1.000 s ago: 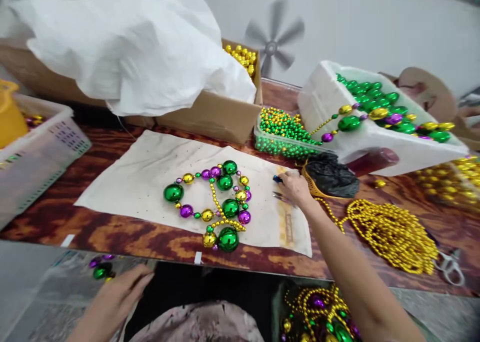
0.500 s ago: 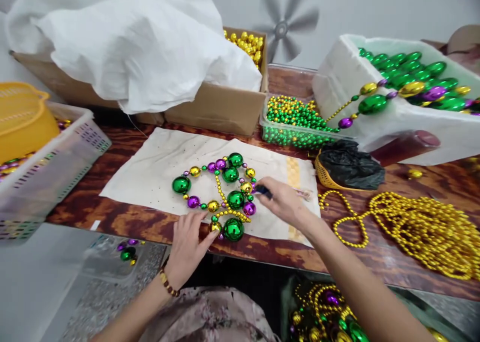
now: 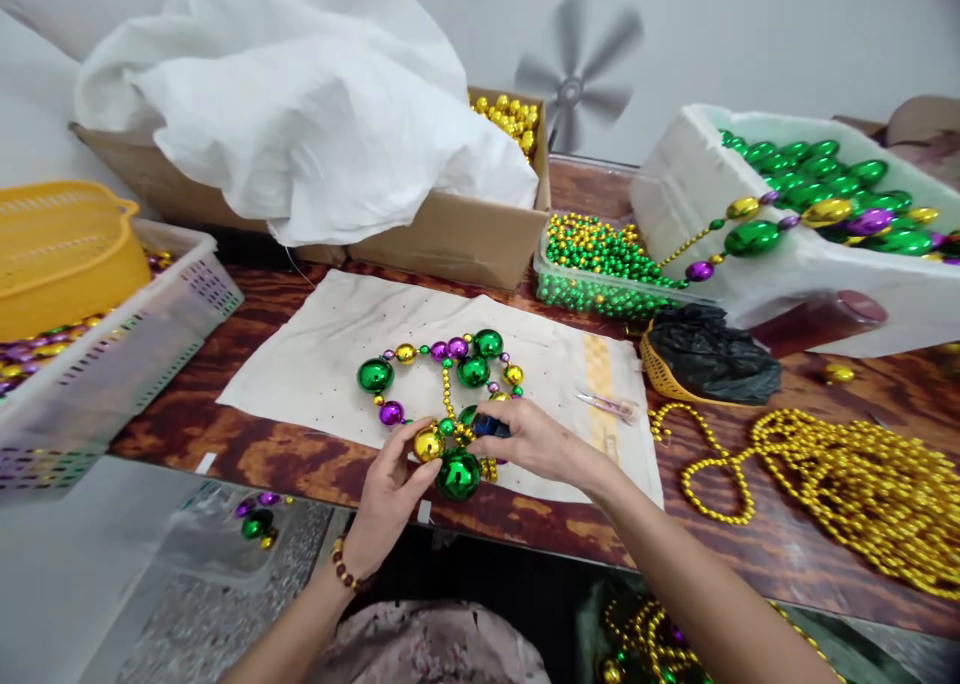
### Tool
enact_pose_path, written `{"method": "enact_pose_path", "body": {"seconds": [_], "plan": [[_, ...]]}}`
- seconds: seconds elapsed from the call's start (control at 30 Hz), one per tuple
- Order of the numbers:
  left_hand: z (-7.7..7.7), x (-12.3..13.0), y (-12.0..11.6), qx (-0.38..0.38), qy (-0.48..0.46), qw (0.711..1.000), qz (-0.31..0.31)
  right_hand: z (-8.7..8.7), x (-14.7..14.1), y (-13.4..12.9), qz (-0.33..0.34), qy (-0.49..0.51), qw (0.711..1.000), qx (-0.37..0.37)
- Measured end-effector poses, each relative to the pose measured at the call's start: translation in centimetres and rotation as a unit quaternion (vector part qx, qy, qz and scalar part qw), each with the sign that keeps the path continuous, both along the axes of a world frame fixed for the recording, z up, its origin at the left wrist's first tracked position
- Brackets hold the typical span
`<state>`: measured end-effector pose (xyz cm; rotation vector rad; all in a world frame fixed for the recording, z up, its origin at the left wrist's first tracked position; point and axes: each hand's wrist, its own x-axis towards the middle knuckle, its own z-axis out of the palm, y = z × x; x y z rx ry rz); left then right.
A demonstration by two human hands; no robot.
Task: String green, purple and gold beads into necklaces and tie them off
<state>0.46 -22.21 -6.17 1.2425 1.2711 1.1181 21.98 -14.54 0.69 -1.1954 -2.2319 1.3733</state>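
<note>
A strand of green, gold and purple beads [image 3: 375,375] lies looped on the white cloth [image 3: 300,364]. My left hand [image 3: 396,479] pinches its near end, with a gold ball between thumb and fingers and a large green ball [image 3: 457,474] just beside them. My right hand [image 3: 536,442] is closed round a small dark tool [image 3: 491,425], whose tip is over the strand right next to the gold ball; the exact contact is hidden. Small tweezers or snips [image 3: 609,405] lie on the cloth to the right of my right hand.
Gold bead strands [image 3: 862,494] are heaped at right. A clear tub of small beads [image 3: 600,274], a foam box [image 3: 675,174] and a basket with a black bag [image 3: 705,354] stand behind. A cardboard box [image 3: 465,234] is at the back, a white crate [image 3: 187,284] at left.
My left hand has lifted the near end of the strand and gripped it. My right hand has brought the dark tool left and down to it, uncovering the small tool on the cloth.
</note>
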Motion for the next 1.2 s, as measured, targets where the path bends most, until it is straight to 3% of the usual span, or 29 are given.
{"method": "enact_pose_path", "body": {"seconds": [0.17, 0.3, 0.53, 0.83, 1.2], "plan": [[0.6, -1.1, 2.5, -0.034, -0.148, 0.988, -0.029, 0.8, 0.6, 1.0, -0.037, 0.110, 0.993, -0.022], [0.6, -1.6, 3.7, -0.044, -0.198, 0.979, -0.031, 0.7, 0.3, 2.5, -0.038, 0.129, 0.990, 0.047], [1.3, -1.2, 4.7, -0.057, -0.246, 0.968, 0.001, 0.9, -1.6, 3.8, 0.022, 0.077, 0.992, 0.093], [0.9, -1.1, 5.4, -0.068, -0.262, 0.963, 0.011, 0.3, -3.0, 4.4, -0.029, -0.029, 0.993, 0.107], [1.0, -1.1, 5.4, -0.078, -0.270, 0.960, 0.004, 1.9, -3.9, 4.4, 0.006, -0.203, 0.953, 0.225]]}}
